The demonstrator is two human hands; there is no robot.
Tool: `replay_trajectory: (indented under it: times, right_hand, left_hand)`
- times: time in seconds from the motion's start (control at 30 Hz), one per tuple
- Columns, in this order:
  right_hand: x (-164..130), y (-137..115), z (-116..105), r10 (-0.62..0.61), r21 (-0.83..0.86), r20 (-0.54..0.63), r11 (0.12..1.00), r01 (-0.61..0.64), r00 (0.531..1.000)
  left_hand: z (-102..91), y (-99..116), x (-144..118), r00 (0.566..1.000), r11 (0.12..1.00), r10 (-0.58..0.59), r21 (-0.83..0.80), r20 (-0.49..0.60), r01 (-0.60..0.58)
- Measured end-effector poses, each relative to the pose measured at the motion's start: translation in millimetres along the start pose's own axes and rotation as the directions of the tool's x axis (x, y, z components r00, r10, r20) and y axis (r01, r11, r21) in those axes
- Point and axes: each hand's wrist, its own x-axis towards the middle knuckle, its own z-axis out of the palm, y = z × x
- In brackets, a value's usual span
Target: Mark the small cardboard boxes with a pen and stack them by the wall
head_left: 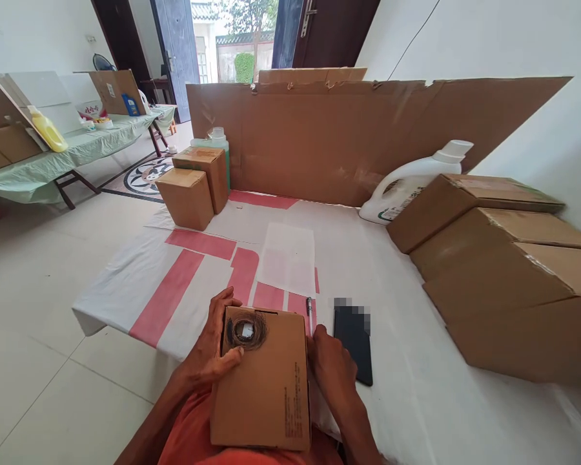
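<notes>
A brown cardboard box (266, 394) rests upright against my lap, its broad side towards me. Near its upper left corner is a ragged round hole (246, 330) ringed with dark scribbled lines. My left hand (215, 349) grips the box's left edge, with the thumb on the face just below the hole. My right hand (332, 355) is closed beside the right edge; whatever its fingers hold is hidden. A pen (310, 313) shows just beyond those fingers, and I cannot tell whether they touch it. Right of that hand a black tablet-like slab (353, 352) lies flat.
A white sheet of paper (288, 255) lies on the pink-and-white tablecloth (368, 258). Brown boxes (503, 284) and a white jug (416, 177) stand at right, two small boxes (188, 194) at left. Behind rises a cardboard panel (310, 142). Another table (101, 139) stands far left.
</notes>
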Motion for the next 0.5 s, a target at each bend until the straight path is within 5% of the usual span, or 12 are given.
replay_trajectory:
  times: [0.13, 0.2, 0.27, 0.33, 0.37, 0.5]
  right_hand:
    - [2, 9, -13, 0.024, 0.094, -0.099, 0.995, -0.015, 0.995]
    - [-5, 9, -26, 0.054, 0.349, -0.264, 0.936, 0.043, 0.963]
    - [-18, 1, -36, 0.05, 0.673, -0.407, 0.691, 0.262, 0.912]
    - [-34, -15, -37, -0.049, 0.824, -0.448, 0.363, 0.434, 0.892]
    - [-41, -25, -34, -0.14, 0.852, -0.428, 0.268, 0.45, 0.893]
    - [-62, -58, -9, -0.322, 0.91, -0.294, 0.193, 0.366, 0.9]
  left_hand:
    - [1.5, -2, -1, 0.998, 0.993, -0.061, -0.103, 0.019, 0.062]
    - [2.8, 0, -3, 0.996, 0.987, -0.085, -0.137, 0.036, 0.089]
    - [4.4, 0, -3, 0.994, 0.984, -0.092, -0.146, 0.059, 0.099]
    - [6.2, 0, -3, 0.995, 0.986, -0.073, -0.146, 0.073, 0.083]
    - [7.0, 0, -2, 0.995, 0.986, -0.059, -0.153, 0.082, 0.072]
    - [8.4, -1, -1, 0.991, 0.976, -0.031, -0.211, 0.13, 0.058]
